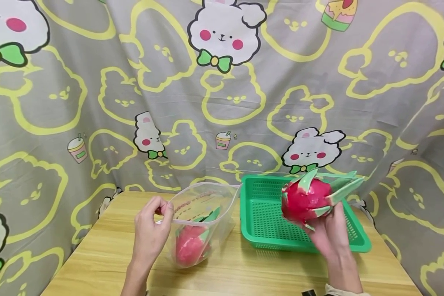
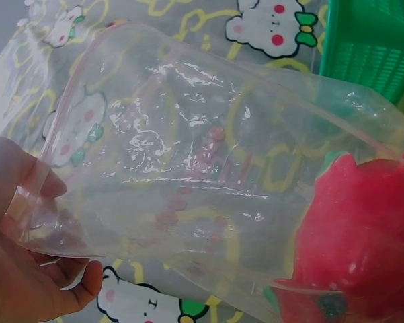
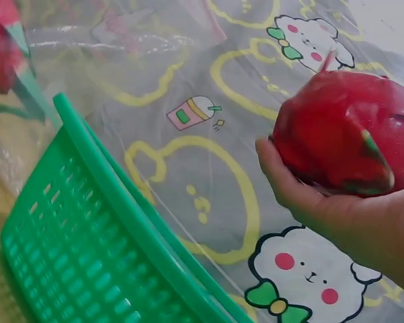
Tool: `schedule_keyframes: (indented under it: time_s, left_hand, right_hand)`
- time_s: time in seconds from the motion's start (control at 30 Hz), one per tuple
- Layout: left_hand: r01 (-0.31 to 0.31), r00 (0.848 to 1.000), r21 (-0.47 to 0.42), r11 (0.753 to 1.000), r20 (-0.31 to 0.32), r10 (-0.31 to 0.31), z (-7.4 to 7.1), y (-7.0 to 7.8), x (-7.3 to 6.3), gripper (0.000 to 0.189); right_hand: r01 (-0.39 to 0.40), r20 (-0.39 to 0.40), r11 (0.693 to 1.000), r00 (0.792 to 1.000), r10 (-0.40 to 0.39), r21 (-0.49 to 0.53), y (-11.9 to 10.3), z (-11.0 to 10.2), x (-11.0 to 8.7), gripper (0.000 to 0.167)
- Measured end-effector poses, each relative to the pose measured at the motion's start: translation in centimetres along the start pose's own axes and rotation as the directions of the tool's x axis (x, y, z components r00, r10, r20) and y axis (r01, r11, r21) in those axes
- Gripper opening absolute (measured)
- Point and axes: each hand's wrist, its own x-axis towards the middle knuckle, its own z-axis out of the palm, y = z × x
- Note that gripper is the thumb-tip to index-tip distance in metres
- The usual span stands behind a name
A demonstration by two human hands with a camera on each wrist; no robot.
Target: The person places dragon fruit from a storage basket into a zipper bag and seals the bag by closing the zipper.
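My left hand (image 1: 149, 230) pinches the rim of a clear plastic zip bag (image 2: 154, 168) between thumb and fingers. The bag stands on the table with its mouth held apart, and a red dragon fruit (image 1: 190, 246) with green scales lies low inside it. A second dragon fruit (image 1: 306, 199) rests in my right hand (image 1: 334, 232), which grips it from below above the green basket (image 1: 251, 230). In the right wrist view, the fingers (image 3: 282, 171) curl up against the fruit's underside.
The perforated green basket stands right of the bag, near the back of the wooden table (image 1: 103, 246). A grey curtain (image 1: 237, 139) with cartoon bears and rabbits hangs behind and on both sides. A small black object (image 1: 308, 293) shows at the bottom edge.
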Motion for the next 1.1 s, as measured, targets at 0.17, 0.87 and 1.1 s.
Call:
schedule_keyframes:
  time_s: [0.17,0.87,1.1]
  left_hand:
    - [0.018,1.000,-0.002,1.000,0.008,-0.018,0.1,0.0,0.0,0.033]
    - [-0.015,1.000,0.009,1.000,0.024,0.015,0.3,0.4,0.5,0.033]
    - [0.009,1.000,0.035,0.999,0.023,-0.010,0.2,0.6,-0.1,0.034]
  right_hand:
    - [-0.049,0.068,0.976,0.997,0.035,0.214,-0.2,-0.3,0.1,0.066]
    - [0.082,-0.071,0.995,0.994,-0.086,-0.055,1.0,3.1,0.6,0.066]
    - [0.032,0.074,1.000,0.997,-0.032,0.001,1.3,5.6,1.5,0.064]
